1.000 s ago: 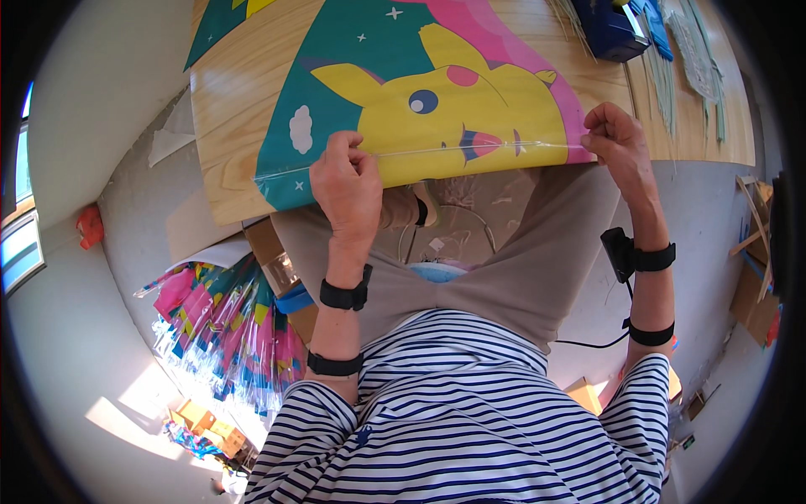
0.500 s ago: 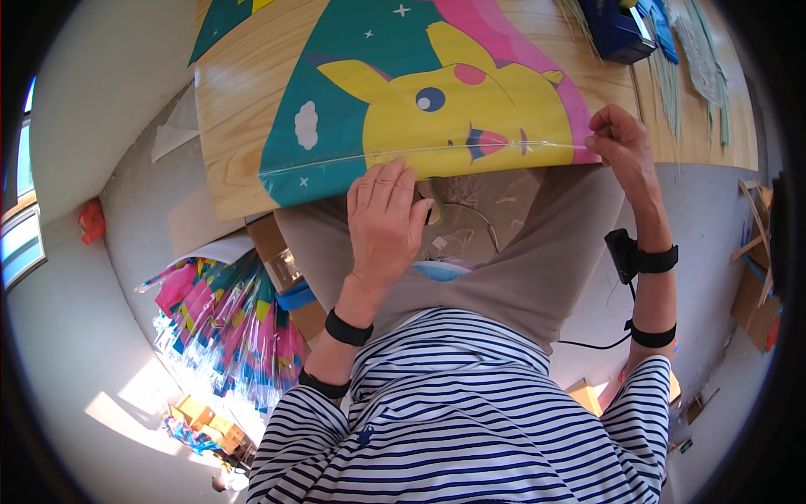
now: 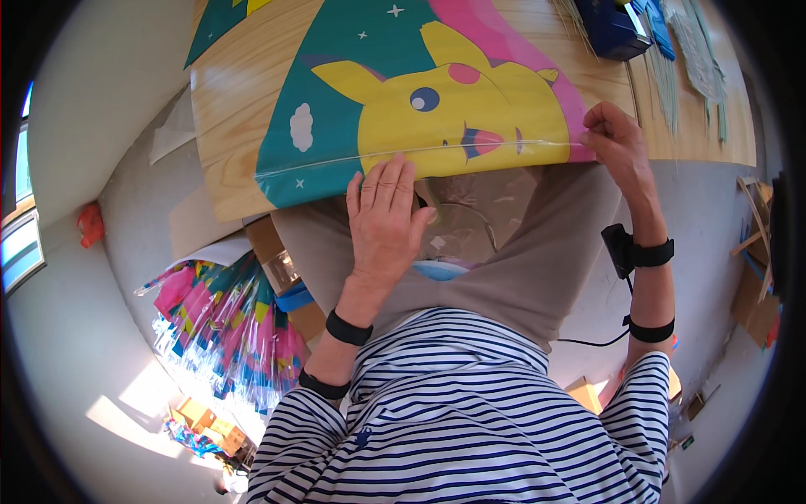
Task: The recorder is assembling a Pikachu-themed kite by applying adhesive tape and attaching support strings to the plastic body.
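A printed plastic sheet lies on the wooden table, green, pink and yellow with a cartoon animal face. Its near edge hangs at the table's front, and a clear shiny strip or fold runs along it. My left hand rests palm down at the middle of that edge, fingers stretched out flat over the sheet. At the sheet's right corner, my right hand has its thumb and bent fingers closed on the pink edge. Whatever the right fingertips cover is hidden.
To my left on the floor is a fanned pile of wrapped printed sheets, by a cardboard box. A dark blue box and thin pale green sticks lie at the table's far right. Another printed sheet sits far left.
The sheet has shifted very slightly left in view. My left hand stays flat at its edge, thumb slightly moved, and my right hand keeps hold of the right corner.
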Demonstrator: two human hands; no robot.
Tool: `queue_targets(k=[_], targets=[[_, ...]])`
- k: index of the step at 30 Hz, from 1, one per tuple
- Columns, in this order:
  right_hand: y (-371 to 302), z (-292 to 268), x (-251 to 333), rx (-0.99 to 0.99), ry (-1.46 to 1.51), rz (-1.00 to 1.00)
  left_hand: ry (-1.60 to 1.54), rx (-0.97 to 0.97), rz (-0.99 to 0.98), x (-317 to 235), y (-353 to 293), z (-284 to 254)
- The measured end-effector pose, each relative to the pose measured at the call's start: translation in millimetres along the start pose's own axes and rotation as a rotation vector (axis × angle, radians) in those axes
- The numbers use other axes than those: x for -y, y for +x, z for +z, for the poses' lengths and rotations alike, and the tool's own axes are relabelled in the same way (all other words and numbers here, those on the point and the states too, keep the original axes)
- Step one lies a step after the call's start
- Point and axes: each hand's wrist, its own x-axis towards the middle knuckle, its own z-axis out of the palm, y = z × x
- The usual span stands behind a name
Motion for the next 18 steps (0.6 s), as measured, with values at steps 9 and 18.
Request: queue_targets(k=[9, 18], targets=[[0, 8, 5, -0.056, -0.127, -0.081, 0.057, 0.038, -0.009, -1, -1, 0], [-1, 13, -2, -0.112, -0.170, -0.157, 0.061, 0.045, -0.021, -1, 0, 3]])
